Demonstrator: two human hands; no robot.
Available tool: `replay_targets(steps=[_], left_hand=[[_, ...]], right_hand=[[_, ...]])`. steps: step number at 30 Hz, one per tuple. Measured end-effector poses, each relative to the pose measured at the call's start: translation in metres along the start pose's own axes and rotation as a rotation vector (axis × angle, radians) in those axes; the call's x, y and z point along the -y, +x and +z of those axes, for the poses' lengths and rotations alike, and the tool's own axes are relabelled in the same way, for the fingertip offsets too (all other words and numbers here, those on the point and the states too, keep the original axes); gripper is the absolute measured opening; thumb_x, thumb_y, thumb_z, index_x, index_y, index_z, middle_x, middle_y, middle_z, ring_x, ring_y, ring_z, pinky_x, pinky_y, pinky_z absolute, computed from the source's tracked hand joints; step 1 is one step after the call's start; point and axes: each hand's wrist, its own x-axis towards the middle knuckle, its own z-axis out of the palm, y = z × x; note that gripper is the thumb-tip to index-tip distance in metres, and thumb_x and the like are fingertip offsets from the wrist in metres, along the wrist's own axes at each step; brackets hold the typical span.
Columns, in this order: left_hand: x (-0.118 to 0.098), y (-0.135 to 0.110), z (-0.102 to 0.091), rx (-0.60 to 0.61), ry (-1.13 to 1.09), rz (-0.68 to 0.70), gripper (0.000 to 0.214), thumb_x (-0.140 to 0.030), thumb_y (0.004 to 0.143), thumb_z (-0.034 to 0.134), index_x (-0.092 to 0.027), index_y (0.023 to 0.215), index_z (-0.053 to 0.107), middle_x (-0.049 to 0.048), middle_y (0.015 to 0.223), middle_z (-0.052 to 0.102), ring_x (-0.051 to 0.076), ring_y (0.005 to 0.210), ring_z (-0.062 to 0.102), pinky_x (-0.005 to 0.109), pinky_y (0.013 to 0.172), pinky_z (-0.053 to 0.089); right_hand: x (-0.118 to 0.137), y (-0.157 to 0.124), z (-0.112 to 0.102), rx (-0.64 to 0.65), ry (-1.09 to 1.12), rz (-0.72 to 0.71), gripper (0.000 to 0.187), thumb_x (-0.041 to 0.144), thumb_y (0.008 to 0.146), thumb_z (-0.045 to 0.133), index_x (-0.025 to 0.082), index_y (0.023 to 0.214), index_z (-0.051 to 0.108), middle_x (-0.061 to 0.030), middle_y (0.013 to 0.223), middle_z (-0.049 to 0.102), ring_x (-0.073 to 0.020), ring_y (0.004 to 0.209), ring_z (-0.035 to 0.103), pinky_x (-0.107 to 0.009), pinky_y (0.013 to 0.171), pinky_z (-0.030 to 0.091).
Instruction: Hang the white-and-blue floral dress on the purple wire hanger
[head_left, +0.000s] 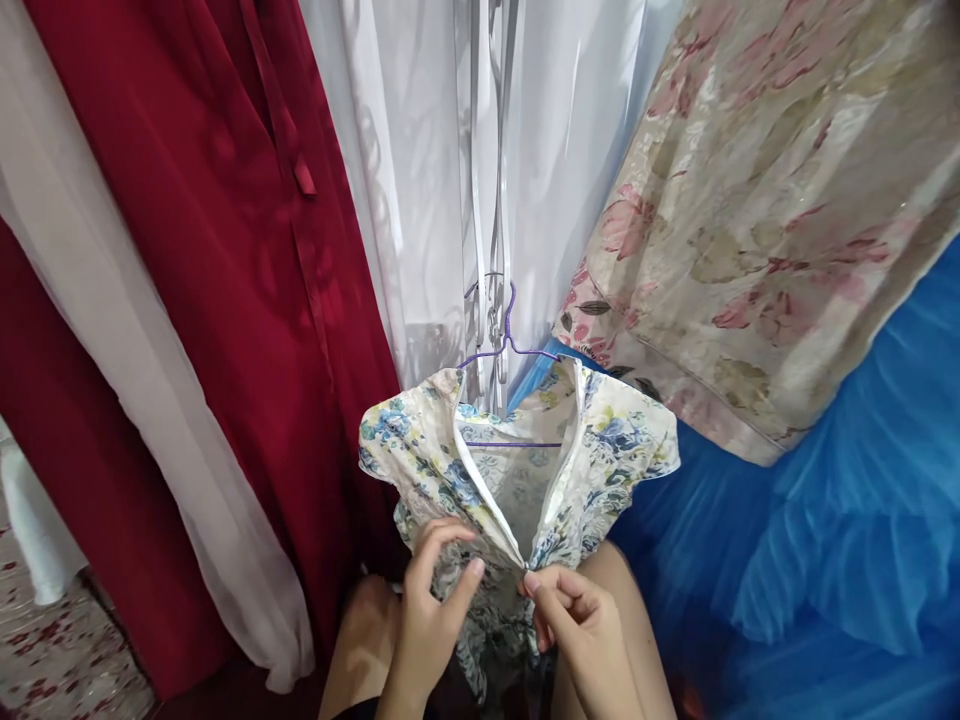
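A white floral dress (pixel 615 440) with blue and yellow flowers hangs in front of me on a purple wire hanger (pixel 509 325). Its zipper opening forms a V, parted at the top and meeting low down. At the bottom of that V my right hand (pixel 581 615) pinches the small zipper pull (pixel 526 568) between thumb and forefinger. My left hand (pixel 435 600) is beside it over the dress front, thumb and fingers apart, holding nothing. The lower part of the dress is partly hidden by my hands and lies in shadow between my knees.
White straps (pixel 477 180) hang down to the hanger before a white cloth (pixel 420 150). Dark red garments (pixel 202 220) and a pale sheer cloth (pixel 202 530) hang left. A beige floral garment (pixel 720 240) and blue tulle (pixel 840 520) are close on the right. Patterned flooring (pixel 60 630) shows lower left.
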Motion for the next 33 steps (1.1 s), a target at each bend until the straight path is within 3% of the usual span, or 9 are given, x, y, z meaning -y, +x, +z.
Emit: replay_targets(steps=[2, 4, 8, 12, 18, 22, 27, 33], left_hand=[[-0.013, 0.000, 0.005, 0.182, 0.030, 0.002, 0.016, -0.021, 0.089, 0.063, -0.022, 0.104, 0.065, 0.0062, 0.108, 0.067, 0.024, 0.110, 0.062, 0.034, 0.098, 0.046], [-0.024, 0.000, 0.011, 0.242, 0.080, -0.012, 0.017, -0.017, 0.086, 0.063, -0.023, 0.103, 0.065, 0.0049, 0.103, 0.069, 0.023, 0.102, 0.064, 0.032, 0.093, 0.048], [-0.035, -0.003, 0.026, 0.180, 0.159, -0.015, 0.017, -0.011, 0.081, 0.064, -0.023, 0.093, 0.064, 0.0022, 0.089, 0.070, 0.020, 0.084, 0.064, 0.027, 0.078, 0.049], [-0.032, -0.011, 0.039, 0.160, 0.106, 0.013, 0.009, -0.013, 0.088, 0.058, -0.021, 0.085, 0.060, 0.0017, 0.083, 0.067, 0.017, 0.079, 0.062, 0.025, 0.076, 0.047], [-0.023, -0.014, 0.037, 0.215, 0.051, 0.011, 0.016, -0.016, 0.095, 0.054, -0.019, 0.079, 0.055, 0.0011, 0.078, 0.060, 0.015, 0.076, 0.059, 0.024, 0.074, 0.044], [-0.014, -0.014, 0.037, 0.190, 0.039, 0.055, 0.019, -0.016, 0.095, 0.054, -0.019, 0.076, 0.055, 0.0011, 0.076, 0.057, 0.015, 0.075, 0.057, 0.024, 0.072, 0.043], [0.002, -0.024, 0.052, 0.145, -0.042, 0.013, 0.020, -0.020, 0.095, 0.057, -0.019, 0.075, 0.057, 0.0018, 0.075, 0.059, 0.017, 0.074, 0.058, 0.026, 0.072, 0.043], [0.008, -0.034, 0.064, 0.116, -0.041, -0.058, 0.016, -0.024, 0.094, 0.056, -0.019, 0.079, 0.056, 0.0026, 0.077, 0.060, 0.019, 0.077, 0.058, 0.028, 0.075, 0.044]], right_hand=[[0.006, -0.002, 0.001, 0.015, -0.011, 0.001, 0.048, 0.059, 0.084, 0.070, 0.016, 0.063, 0.060, 0.0018, 0.046, 0.048, -0.0104, 0.045, 0.040, -0.024, 0.048, 0.029], [0.011, -0.004, 0.003, 0.042, -0.022, 0.004, 0.048, 0.058, 0.084, 0.070, 0.016, 0.064, 0.061, 0.0016, 0.047, 0.049, -0.0105, 0.046, 0.041, -0.024, 0.048, 0.029], [0.018, -0.008, 0.004, 0.104, -0.026, -0.015, 0.046, 0.056, 0.087, 0.069, 0.015, 0.067, 0.062, 0.0006, 0.050, 0.051, -0.0112, 0.048, 0.044, -0.025, 0.050, 0.032], [0.019, -0.010, 0.003, 0.145, 0.024, -0.012, 0.043, 0.054, 0.090, 0.066, 0.015, 0.073, 0.065, 0.0010, 0.053, 0.052, -0.0110, 0.049, 0.045, -0.024, 0.051, 0.034], [0.010, -0.008, 0.005, 0.010, 0.091, -0.003, 0.043, 0.057, 0.086, 0.070, 0.016, 0.073, 0.064, 0.0026, 0.050, 0.048, -0.0102, 0.048, 0.041, -0.023, 0.049, 0.030], [0.009, -0.007, 0.009, -0.045, 0.106, 0.012, 0.043, 0.055, 0.087, 0.069, 0.016, 0.071, 0.063, 0.0025, 0.050, 0.049, -0.0101, 0.049, 0.039, -0.024, 0.051, 0.030], [0.027, 0.005, 0.011, -0.085, 0.129, -0.029, 0.049, 0.052, 0.087, 0.070, 0.018, 0.057, 0.053, 0.0028, 0.048, 0.046, -0.0102, 0.049, 0.038, -0.025, 0.052, 0.030], [0.060, 0.047, 0.011, -0.106, 0.113, -0.112, 0.033, 0.048, 0.085, 0.071, 0.016, 0.076, 0.071, 0.0041, 0.043, 0.049, -0.0094, 0.042, 0.036, -0.025, 0.047, 0.027]])
